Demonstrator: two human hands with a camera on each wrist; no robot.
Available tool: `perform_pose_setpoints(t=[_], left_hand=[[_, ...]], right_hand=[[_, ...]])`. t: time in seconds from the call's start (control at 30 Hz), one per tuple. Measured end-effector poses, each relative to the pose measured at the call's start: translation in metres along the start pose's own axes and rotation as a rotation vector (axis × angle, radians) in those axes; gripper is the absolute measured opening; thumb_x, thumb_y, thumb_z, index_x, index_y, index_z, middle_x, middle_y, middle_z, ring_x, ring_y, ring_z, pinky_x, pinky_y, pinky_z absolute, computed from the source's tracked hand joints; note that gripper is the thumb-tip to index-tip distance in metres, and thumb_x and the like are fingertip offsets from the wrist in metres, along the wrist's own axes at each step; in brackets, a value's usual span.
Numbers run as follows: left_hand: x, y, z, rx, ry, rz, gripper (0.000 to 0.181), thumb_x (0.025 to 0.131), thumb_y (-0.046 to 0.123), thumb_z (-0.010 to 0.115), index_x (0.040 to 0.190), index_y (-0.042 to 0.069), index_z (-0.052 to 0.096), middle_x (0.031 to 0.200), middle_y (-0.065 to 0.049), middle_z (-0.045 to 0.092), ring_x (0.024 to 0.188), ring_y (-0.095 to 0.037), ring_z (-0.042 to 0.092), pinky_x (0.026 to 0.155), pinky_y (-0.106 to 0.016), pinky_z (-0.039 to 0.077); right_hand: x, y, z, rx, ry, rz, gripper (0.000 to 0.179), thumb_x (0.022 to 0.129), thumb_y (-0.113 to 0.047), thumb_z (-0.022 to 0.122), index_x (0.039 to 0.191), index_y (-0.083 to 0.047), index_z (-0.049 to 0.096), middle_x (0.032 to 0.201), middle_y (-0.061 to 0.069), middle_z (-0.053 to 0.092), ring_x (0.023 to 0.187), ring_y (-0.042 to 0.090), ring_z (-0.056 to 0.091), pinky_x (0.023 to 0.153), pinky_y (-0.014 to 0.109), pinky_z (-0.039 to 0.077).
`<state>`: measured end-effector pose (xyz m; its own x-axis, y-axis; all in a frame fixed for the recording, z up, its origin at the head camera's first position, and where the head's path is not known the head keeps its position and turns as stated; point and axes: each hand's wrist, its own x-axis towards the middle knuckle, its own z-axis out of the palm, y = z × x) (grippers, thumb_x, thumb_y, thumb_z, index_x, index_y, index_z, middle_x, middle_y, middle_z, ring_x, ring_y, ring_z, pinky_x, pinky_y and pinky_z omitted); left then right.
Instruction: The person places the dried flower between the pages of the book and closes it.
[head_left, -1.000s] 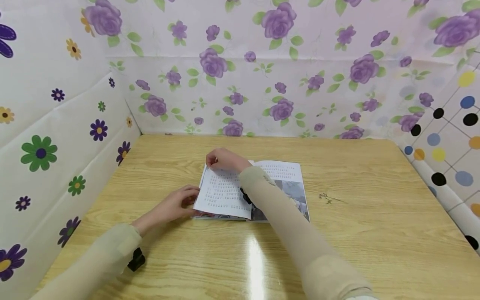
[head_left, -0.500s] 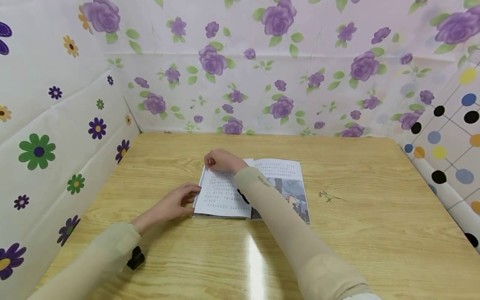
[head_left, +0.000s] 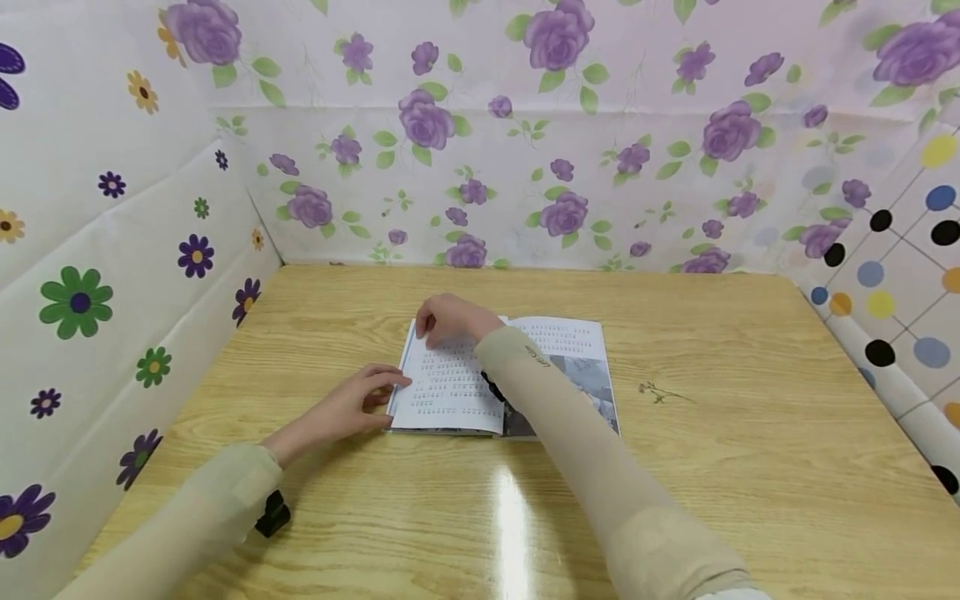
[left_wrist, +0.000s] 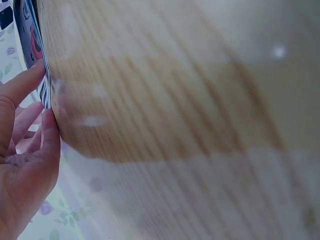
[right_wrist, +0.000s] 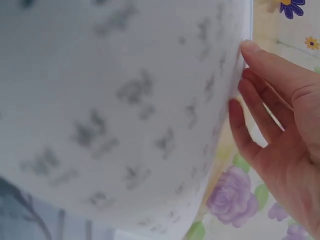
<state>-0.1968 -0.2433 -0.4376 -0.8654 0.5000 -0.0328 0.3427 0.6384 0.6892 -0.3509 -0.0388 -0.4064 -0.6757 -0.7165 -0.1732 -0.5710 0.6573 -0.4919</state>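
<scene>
An open book (head_left: 450, 383) with printed text and a picture lies on the wooden table. My left hand (head_left: 356, 400) touches its left side, the thumb near the lower corner and a finger reaching onto the page; the left wrist view shows spaced fingertips (left_wrist: 37, 72) along the book's edge. The right hand (head_left: 453, 319) reaches across to the top left of the left page (right_wrist: 140, 100) and pinches its edge. Seen from the right wrist, the page bows, with the thumb (right_wrist: 252, 48) at its edge and the other fingers beside it. The right forearm hides part of the book.
A small dried sprig (head_left: 660, 392) lies on the table (head_left: 750, 433) to the right of the book. Flowered cloth walls (head_left: 480, 167) stand behind and to the left, and a dotted panel (head_left: 900, 308) is at the right.
The left page lies flatter, covering more of the pictured page beneath it. My right hand has shifted slightly right. A left finger now reaches a little farther onto the page.
</scene>
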Motion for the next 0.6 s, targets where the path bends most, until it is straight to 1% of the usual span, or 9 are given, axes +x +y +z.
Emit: perform_pose_setpoints(t=[0.17, 0.3, 0.37, 0.5, 0.6], left_hand=[[0.0006, -0.0028, 0.0008, 0.019, -0.003, -0.004, 0.052, 0.087, 0.003, 0.071, 0.137, 0.004, 0.057, 0.146, -0.022, 0.042, 0.126, -0.035, 0.053, 0.103, -0.042, 0.049], [-0.0002, -0.0018, 0.0016, 0.028, 0.005, 0.002, 0.051, 0.086, 0.003, 0.069, 0.136, 0.004, 0.058, 0.145, -0.022, 0.044, 0.123, -0.034, 0.054, 0.102, -0.044, 0.050], [-0.0005, -0.0005, 0.0020, 0.023, 0.008, -0.005, 0.051, 0.085, 0.006, 0.071, 0.135, 0.004, 0.059, 0.144, -0.022, 0.044, 0.122, -0.033, 0.054, 0.102, -0.044, 0.050], [0.0000, 0.0007, 0.0028, 0.037, 0.013, -0.014, 0.056, 0.084, 0.018, 0.079, 0.135, 0.005, 0.059, 0.144, -0.020, 0.044, 0.122, -0.032, 0.054, 0.101, -0.044, 0.050], [0.0007, 0.0004, 0.0034, 0.060, 0.019, -0.004, 0.060, 0.082, 0.022, 0.082, 0.135, 0.006, 0.059, 0.144, -0.019, 0.044, 0.120, -0.031, 0.055, 0.100, -0.043, 0.051]], right_hand=[[-0.0051, -0.0035, -0.0056, -0.058, -0.043, 0.021, 0.027, 0.086, -0.013, 0.077, 0.112, -0.017, 0.071, 0.126, 0.000, 0.062, 0.116, 0.018, 0.055, 0.102, 0.034, 0.046], [-0.0050, -0.0024, -0.0055, -0.097, -0.053, 0.010, 0.035, 0.086, -0.014, 0.077, 0.119, -0.018, 0.069, 0.129, 0.000, 0.061, 0.118, 0.018, 0.055, 0.103, 0.034, 0.045], [-0.0042, -0.0022, -0.0047, -0.113, -0.054, 0.005, 0.035, 0.086, -0.015, 0.077, 0.120, -0.019, 0.068, 0.129, 0.000, 0.061, 0.118, 0.018, 0.055, 0.104, 0.034, 0.045], [-0.0014, -0.0028, -0.0034, -0.145, -0.059, 0.000, 0.035, 0.086, -0.015, 0.077, 0.120, -0.019, 0.068, 0.129, 0.001, 0.062, 0.119, 0.018, 0.055, 0.105, 0.034, 0.044], [-0.0010, -0.0039, -0.0034, -0.165, -0.053, -0.003, 0.035, 0.086, -0.014, 0.077, 0.119, -0.018, 0.068, 0.128, 0.002, 0.062, 0.118, 0.018, 0.056, 0.106, 0.034, 0.044]])
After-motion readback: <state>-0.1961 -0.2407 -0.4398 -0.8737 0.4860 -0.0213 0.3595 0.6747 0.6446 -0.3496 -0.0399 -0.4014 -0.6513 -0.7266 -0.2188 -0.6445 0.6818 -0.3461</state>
